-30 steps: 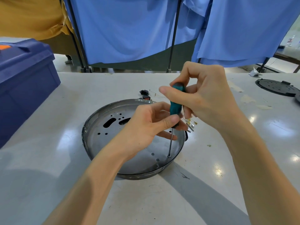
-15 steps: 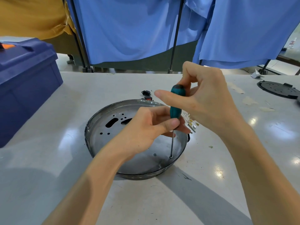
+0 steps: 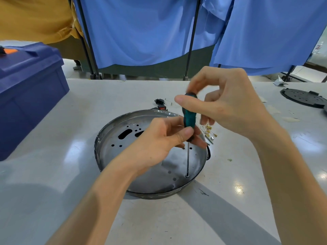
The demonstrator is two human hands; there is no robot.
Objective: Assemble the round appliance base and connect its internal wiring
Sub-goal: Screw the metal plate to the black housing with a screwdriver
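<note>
Screwdriver: teal handle pinched at its top by right hand, steadied at its lower end by left hand. Shaft near upright, tip straight below both grips, seated in a hole near the round metal base's right rim, mid-table.

Round metal base sits on white tabletop. Teal-handled screwdriver stands upright, tip in a hole near base's right rim. Left hand pinches lower handle; right hand fingers hold handle top, blurred. Small connectors just beside rim. Blue bin left, black disc far right.
</note>
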